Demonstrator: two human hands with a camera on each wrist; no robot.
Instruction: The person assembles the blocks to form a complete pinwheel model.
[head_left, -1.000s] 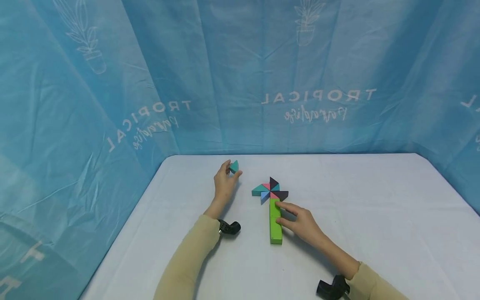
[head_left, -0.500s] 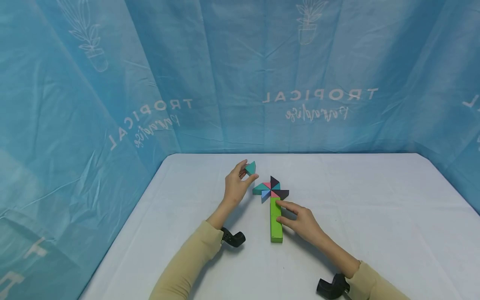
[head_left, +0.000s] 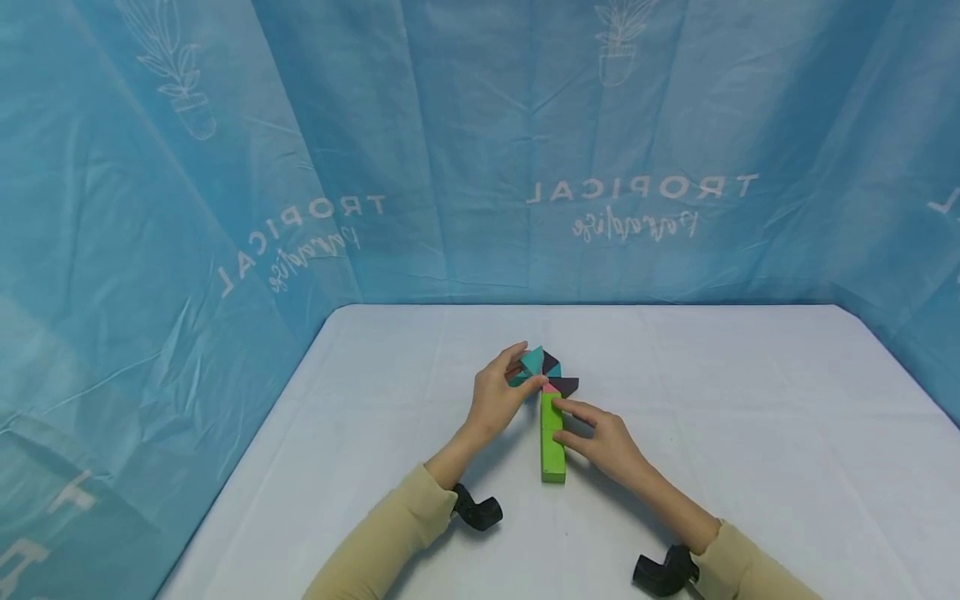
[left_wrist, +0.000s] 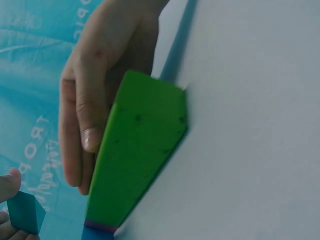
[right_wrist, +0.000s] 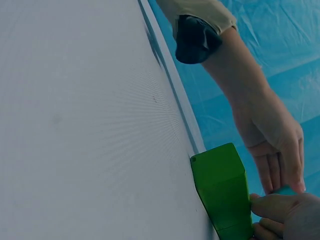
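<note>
My left hand (head_left: 498, 404) pinches a teal triangular block (head_left: 533, 360) between thumb and fingers, over the upper left of a pinwheel of triangular blocks. Among the pinwheel's pieces, a dark block (head_left: 564, 384) and a pink block (head_left: 551, 388) show; the hand covers much of its left side. Two green blocks (head_left: 552, 457) stand end to end below it like a stem. My right hand (head_left: 606, 448) rests its index fingertip and thumb tip against their right side. In the left wrist view, the teal block (left_wrist: 25, 212) is held clear of the green block (left_wrist: 140, 145).
A white-covered table (head_left: 750, 417) lies under everything, with a blue printed curtain (head_left: 480, 150) behind and at the sides. Black wrist cameras hang at the left cuff (head_left: 478, 508) and the right cuff (head_left: 666, 572).
My left hand has carried the teal block rightward and toward me, from left of the pinwheel to over it. The right hand and the green blocks have stayed put.
</note>
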